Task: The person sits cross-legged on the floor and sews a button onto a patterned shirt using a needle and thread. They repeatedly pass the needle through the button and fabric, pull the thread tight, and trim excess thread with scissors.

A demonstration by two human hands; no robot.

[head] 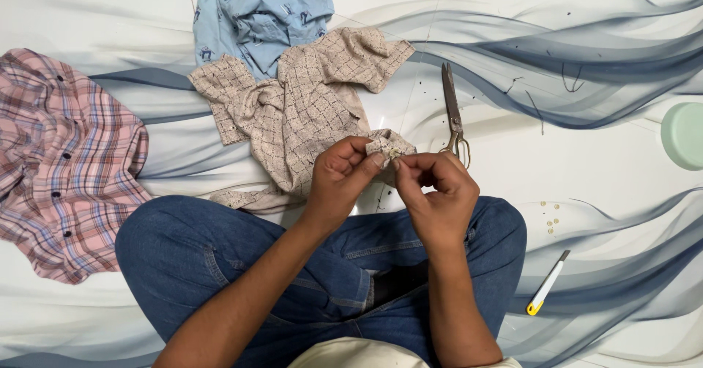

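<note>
A beige checked shirt [307,101] lies crumpled on the floor in front of my crossed legs in blue jeans. My left hand [338,177] pinches a raised edge of that shirt [387,145], where a small pale button shows. My right hand [433,192] meets it from the right, thumb and forefinger closed at the same spot; whether a needle is in them is too small to tell.
A pink plaid shirt [62,159] lies at the left and a light blue shirt [260,13] at the top. Scissors [454,115] rest just beyond my right hand. Several small buttons [551,218], a yellow-tipped cutter [548,284] and a pale green lid [685,135] lie to the right.
</note>
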